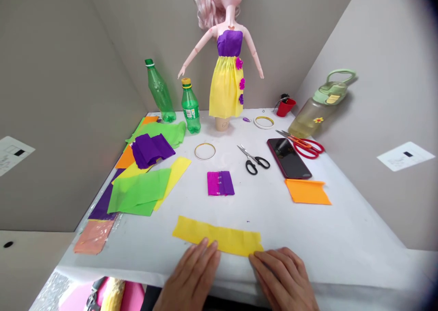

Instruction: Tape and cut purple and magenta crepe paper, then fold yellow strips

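A yellow strip of crepe paper lies flat near the table's front edge. My left hand rests with its fingers stretched out, fingertips on the strip's lower edge. At the strip's right end, the fingertips of my right hand press on the lower corner, its fingers extended and side by side. Neither hand grips anything. Beyond the strip sits a small folded magenta and purple piece. Black-handled scissors lie slightly spread behind it, to the right.
A doll in a purple and yellow dress stands at the back. Green bottles and coloured sheets occupy the left. On the right are a phone, red-handled scissors, an orange piece and a water bottle.
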The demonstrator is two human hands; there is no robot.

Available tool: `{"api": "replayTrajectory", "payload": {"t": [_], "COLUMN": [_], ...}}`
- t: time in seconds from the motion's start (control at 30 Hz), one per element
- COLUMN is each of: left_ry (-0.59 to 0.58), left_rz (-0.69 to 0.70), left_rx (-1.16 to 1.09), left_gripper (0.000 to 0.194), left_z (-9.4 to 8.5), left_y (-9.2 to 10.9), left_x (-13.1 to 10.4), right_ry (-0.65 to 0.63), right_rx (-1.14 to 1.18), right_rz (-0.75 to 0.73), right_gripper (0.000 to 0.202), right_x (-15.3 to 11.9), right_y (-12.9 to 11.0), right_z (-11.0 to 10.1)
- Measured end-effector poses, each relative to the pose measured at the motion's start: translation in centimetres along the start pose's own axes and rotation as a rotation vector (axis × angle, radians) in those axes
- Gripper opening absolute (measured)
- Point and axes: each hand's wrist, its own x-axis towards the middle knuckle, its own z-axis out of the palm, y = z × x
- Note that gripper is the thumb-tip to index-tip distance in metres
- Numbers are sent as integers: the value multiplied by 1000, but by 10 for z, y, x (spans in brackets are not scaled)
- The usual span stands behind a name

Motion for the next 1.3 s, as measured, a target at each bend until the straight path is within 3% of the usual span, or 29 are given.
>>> {"api": "replayTrajectory", "payload": {"t": [0.03, 0.17, 0.47, 0.63, 0.8, 0.9, 1.03, 1.13, 1.23, 1.3], "left_ry": [-20, -32, -15, -86, -102, -114, 0, 54, 92, 41], "left_rz": [12, 61, 52, -5, -45, -99, -284, -481, -523, -522], "left_rx": [-1, 8, 29, 78, 142, 134, -35, -203, -338, -397], "left_gripper": [41, 47, 34, 40, 71, 64, 48, 34, 29, 37], "left_z": [7, 27, 31, 18, -4, -12, -20, -27, -29, -26], "left_y": [5, 16, 20, 7, -15, -26, -36, -41, -45, -48], "left_x": [5, 14, 9, 1, -16, -31, -42, -32, -6, 14], "right_ry": [5, 15, -129, -165, -162, -158, -147, -116, -110, -145], "right_rx": [-7, -57, -161, -192, -203, -213, -199, -123, -15, 40], "right_rz": [-4, -24, -269, -186, -135, -133, -72, -17, 29, 73], "right_gripper": [25, 25, 34, 37, 38, 36, 31, 30, 33, 34], "right_x": [0, -3, -5, -18, -33, -39, -38, -28, -6, 12], "right_y": [1, 0, -23, -15, 3, 18, 32, 31, 23, 17], "right_z": [0, 0, 31, 23, 3, -9, -23, -28, -21, -12]}}
